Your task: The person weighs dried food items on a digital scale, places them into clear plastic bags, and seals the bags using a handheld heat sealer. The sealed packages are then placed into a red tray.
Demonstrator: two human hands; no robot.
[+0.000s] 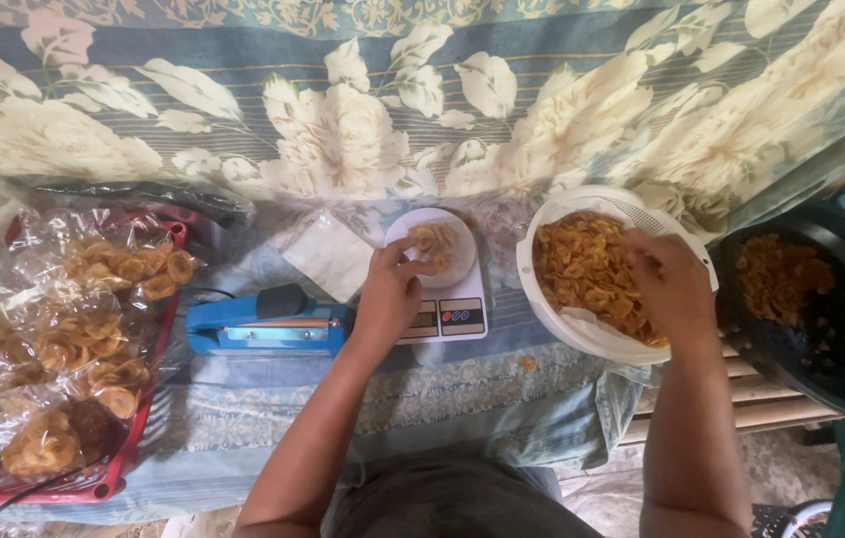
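Note:
My left hand [390,294] rests at the edge of a small white kitchen scale [462,299], its fingers pinched on the clear bag of fried chips [435,244] that sits on the scale's round platform. My right hand [670,286] reaches down into a white colander bowl [542,299] heaped with golden chips [582,264]; its fingers are buried in the chips and partly hidden.
A blue bag sealer [263,324] lies left of the scale. A red tray [104,478] at the left holds several sealed bags of chips. A black pot [841,329] with darker chips stands at the right. Loose clear bags [328,254] lie behind the sealer. A floral cloth covers the surface.

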